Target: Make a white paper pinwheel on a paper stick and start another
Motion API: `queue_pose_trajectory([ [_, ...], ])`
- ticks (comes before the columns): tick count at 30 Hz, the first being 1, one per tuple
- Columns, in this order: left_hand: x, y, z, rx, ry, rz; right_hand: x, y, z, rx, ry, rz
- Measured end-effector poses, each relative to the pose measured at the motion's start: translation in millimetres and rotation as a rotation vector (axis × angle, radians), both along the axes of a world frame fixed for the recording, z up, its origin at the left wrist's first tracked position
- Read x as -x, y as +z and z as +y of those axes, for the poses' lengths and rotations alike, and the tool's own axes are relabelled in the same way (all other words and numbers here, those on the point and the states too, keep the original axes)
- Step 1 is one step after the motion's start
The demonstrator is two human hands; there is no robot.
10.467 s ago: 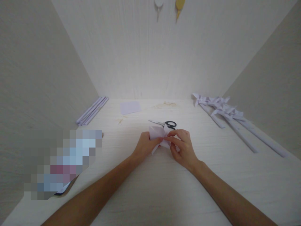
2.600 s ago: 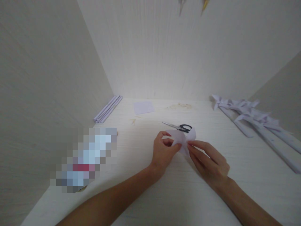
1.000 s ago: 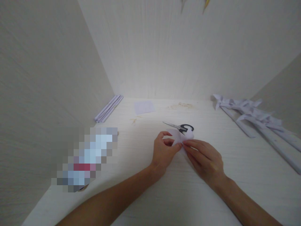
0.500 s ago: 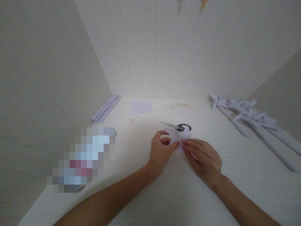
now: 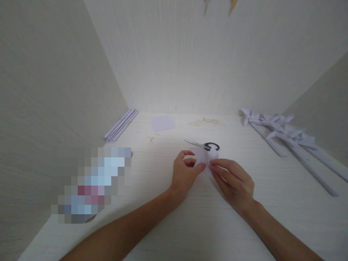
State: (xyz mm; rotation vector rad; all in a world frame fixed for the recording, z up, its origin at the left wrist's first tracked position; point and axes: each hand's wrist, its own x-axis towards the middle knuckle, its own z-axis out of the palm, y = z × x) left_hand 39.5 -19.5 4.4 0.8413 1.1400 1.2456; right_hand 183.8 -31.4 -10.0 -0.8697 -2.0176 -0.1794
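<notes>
Centrally, near the middle of the desk (image 5: 190,224), both hands meet on a small pale paper piece (image 5: 202,156). The left hand (image 5: 185,174) pinches its left edge between thumb and forefinger, the other fingers (image 5: 187,153) curled above. The right hand (image 5: 233,179) presses its fingertips together on the paper's right side, thumb and forefinger closing on it, so the two pinches nearly touch. The paper lies low over the desk; whether it rests on the surface cannot be told.

Just beyond it, at twelve o'clock, black-handled scissors (image 5: 202,145) lie flat, blades pointing toward ten o'clock, the paper partly covering the handles. Farther off at eleven o'clock lies a flat pale paper square (image 5: 163,123), and at ten o'clock a bundle of rolled paper sticks (image 5: 121,125) against the left wall. At two o'clock a group of folded paper pinwheels on long stems (image 5: 288,136) lies along the right side. A blurred patch (image 5: 92,183) sits at nine o'clock.
</notes>
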Motion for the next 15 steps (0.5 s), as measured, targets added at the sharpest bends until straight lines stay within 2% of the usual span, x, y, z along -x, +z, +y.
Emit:
queue_pose_trajectory([
  [15, 0.1, -0.6, 0.5, -0.011, -0.004, 0.015, 1.6, 4.2, 0.8, -0.018, -0.013, -0.062],
])
